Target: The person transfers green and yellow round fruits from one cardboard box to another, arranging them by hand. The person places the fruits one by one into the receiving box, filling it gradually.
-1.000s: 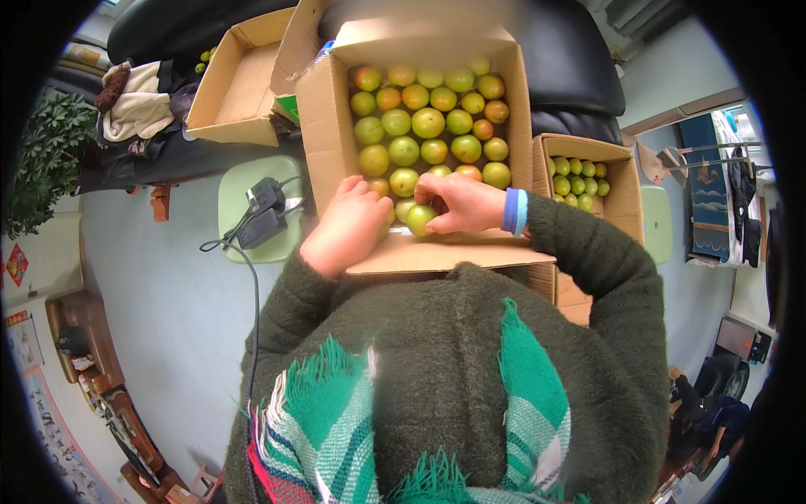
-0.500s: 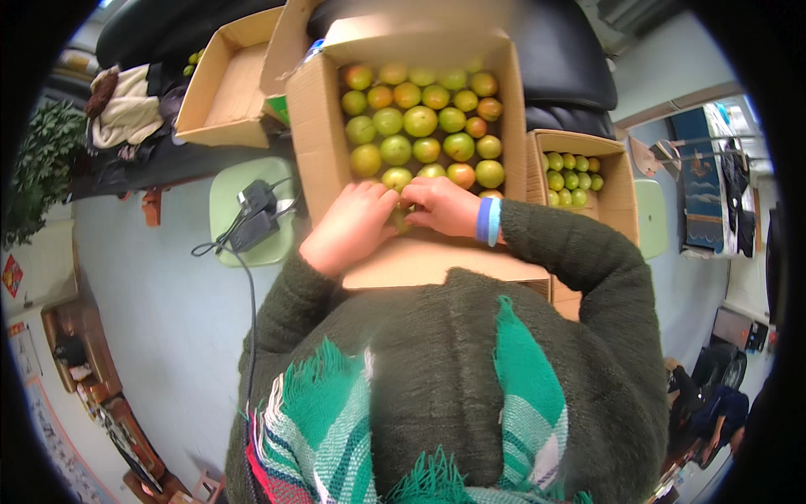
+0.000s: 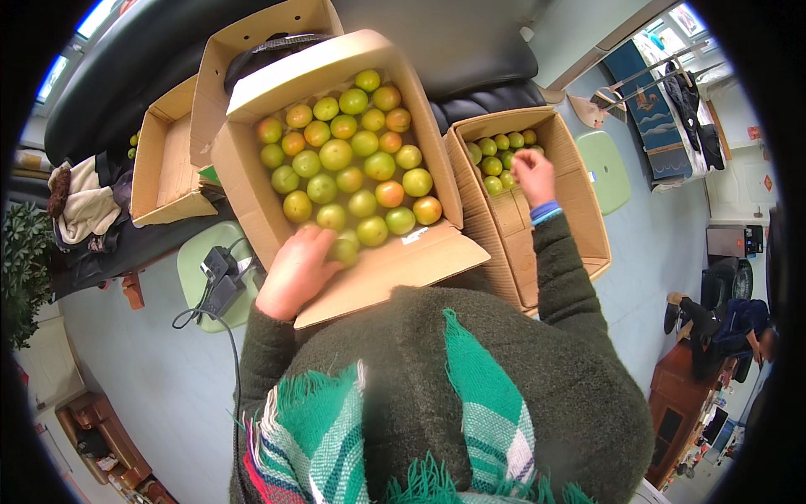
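A large cardboard box (image 3: 225,160) stands in front of me, holding rows of green and orange-tinged tomatoes (image 3: 336,154). At its near left corner my left hand (image 3: 294,267) is closed around a green tomato (image 3: 344,249), thumb on one side and fingers on the other. To the right, my right hand (image 3: 536,176) hovers over a smaller cardboard box (image 3: 588,210), beside its green tomatoes (image 3: 495,160). The fingers of that hand are curled together, and whatever they may hold is hidden.
On the left, a green stool (image 3: 193,252) bears black power adapters (image 3: 222,286) with a trailing cable. Another cardboard box (image 3: 168,160) rests on the black sofa (image 3: 117,92) near folded clothes (image 3: 88,202). A second green stool (image 3: 604,168) stands at right.
My right hand has left the large box and moved right, over the smaller box. My left hand stays at the large box's near edge. The view has shifted toward the right.
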`<state>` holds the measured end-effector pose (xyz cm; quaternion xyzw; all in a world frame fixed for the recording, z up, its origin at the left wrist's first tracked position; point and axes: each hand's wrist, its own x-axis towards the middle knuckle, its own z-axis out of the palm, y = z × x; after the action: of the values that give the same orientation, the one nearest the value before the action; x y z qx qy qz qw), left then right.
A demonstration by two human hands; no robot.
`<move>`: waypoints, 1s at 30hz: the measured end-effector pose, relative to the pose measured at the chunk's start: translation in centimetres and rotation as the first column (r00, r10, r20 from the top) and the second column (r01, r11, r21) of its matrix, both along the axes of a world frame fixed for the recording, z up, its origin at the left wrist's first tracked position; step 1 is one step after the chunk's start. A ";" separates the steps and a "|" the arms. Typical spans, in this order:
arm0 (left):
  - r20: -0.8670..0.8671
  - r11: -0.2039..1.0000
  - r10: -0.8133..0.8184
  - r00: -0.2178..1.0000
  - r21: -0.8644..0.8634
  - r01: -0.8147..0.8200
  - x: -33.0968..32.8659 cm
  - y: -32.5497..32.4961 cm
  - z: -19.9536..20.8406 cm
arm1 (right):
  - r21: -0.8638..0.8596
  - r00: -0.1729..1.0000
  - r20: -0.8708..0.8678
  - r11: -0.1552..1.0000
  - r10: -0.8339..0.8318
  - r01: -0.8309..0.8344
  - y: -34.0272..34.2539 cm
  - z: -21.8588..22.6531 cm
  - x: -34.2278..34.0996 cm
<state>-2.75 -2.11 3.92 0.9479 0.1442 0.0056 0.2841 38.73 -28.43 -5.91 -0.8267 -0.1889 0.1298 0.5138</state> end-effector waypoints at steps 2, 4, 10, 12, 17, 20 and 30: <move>0.022 1.000 -0.002 1.000 -0.007 0.003 0.1 0.1 0.2 | -0.249 0.989 0.125 0.967 0.084 -0.050 -1.7 -3.3 0.1; 0.036 1.000 -0.003 0.999 0.001 0.003 0.1 0.2 0.4 | -0.435 0.973 0.166 0.898 0.158 -0.072 -2.3 -5.5 -1.3; 0.033 0.999 0.002 0.999 0.043 -0.003 0.7 0.6 1.8 | -0.261 0.855 0.402 0.936 0.327 -0.235 2.0 -6.2 -1.7; -0.003 0.998 0.027 1.000 0.058 -0.027 0.9 1.2 2.4 | -0.312 0.771 0.474 0.900 0.425 -0.304 3.8 -6.4 -0.6; 0.172 0.990 0.126 0.977 0.039 -0.135 1.3 2.3 3.3 | -0.508 0.729 0.414 0.804 0.544 -0.311 5.2 -8.0 0.9; 0.236 0.986 0.156 0.959 0.025 -0.167 1.3 2.6 3.2 | -0.501 0.742 0.412 0.811 0.529 -0.300 5.2 -8.2 1.2; 0.315 0.968 0.107 0.943 -0.251 -0.026 2.9 2.5 3.5 | 0.285 0.879 0.228 0.835 0.419 -0.471 6.0 9.0 -7.1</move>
<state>0.11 0.34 7.39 0.8863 0.1270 0.1539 0.4178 31.62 -22.45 3.08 -0.6688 -0.4352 0.1472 0.5845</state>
